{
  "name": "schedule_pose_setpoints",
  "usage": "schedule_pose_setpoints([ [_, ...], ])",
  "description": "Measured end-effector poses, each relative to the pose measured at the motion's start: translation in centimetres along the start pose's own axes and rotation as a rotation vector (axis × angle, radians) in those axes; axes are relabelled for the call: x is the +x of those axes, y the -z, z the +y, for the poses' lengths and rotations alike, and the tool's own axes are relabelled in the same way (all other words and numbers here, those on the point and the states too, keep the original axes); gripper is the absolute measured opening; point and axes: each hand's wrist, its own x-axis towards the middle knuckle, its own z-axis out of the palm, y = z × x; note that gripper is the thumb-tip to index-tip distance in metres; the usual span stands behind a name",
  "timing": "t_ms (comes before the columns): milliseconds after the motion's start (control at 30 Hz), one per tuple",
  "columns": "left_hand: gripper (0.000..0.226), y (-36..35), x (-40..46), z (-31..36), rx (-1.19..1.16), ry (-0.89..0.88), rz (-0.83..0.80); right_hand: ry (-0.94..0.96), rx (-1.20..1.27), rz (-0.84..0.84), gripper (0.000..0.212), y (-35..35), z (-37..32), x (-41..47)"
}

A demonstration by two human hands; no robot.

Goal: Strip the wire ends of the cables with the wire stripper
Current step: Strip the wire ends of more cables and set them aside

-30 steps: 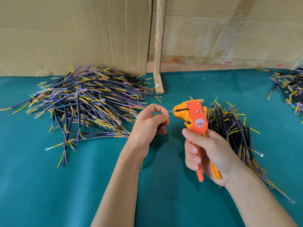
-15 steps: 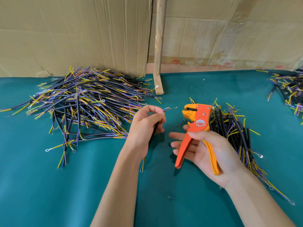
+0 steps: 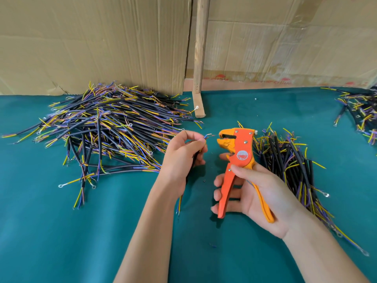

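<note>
My left hand [image 3: 181, 158] pinches a black cable [image 3: 193, 160]; its thin coloured wire ends [image 3: 208, 136] stick out to the right between thumb and forefinger. My right hand [image 3: 255, 193] holds the orange wire stripper [image 3: 236, 158] upright, thumb across its body, fingers behind its spread handles. The stripper's jaws [image 3: 224, 139] gape a short way right of the wire ends, not touching them. A big heap of cables [image 3: 106, 131] lies left of my hands and a smaller pile of cables [image 3: 289, 160] lies right of the stripper.
Green cloth [image 3: 81, 231] covers the table. Cardboard sheets [image 3: 91, 41] and a wooden post [image 3: 201, 48] stand along the far edge. Another bunch of cables [image 3: 363, 113] lies at the far right. Tiny insulation scraps [image 3: 204, 180] dot the cloth between my hands.
The stripper's handles have sprung apart and its jaws have come off the wire ends. My right hand has relaxed and moved the tool slightly right; my left hand keeps the cable.
</note>
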Motion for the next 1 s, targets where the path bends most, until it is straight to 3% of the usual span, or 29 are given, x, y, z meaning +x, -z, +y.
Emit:
schedule_pose_setpoints([
  [167, 0.017, -0.14, 0.00, -0.10, 0.032, 0.013, -0.044, 0.006, -0.063, 0.005, 0.041, -0.21, 0.09, 0.04],
  [467, 0.017, -0.07, -0.02, -0.17, 0.046, 0.011, -0.057, -0.004, -0.102, 0.017, 0.021, -0.38, 0.10, -0.01],
  [1000, 0.013, -0.10, -0.05, -0.02, 0.005, -0.010, -0.049, -0.014, -0.079, -0.004, 0.026, -0.20, -0.26, -0.01],
])
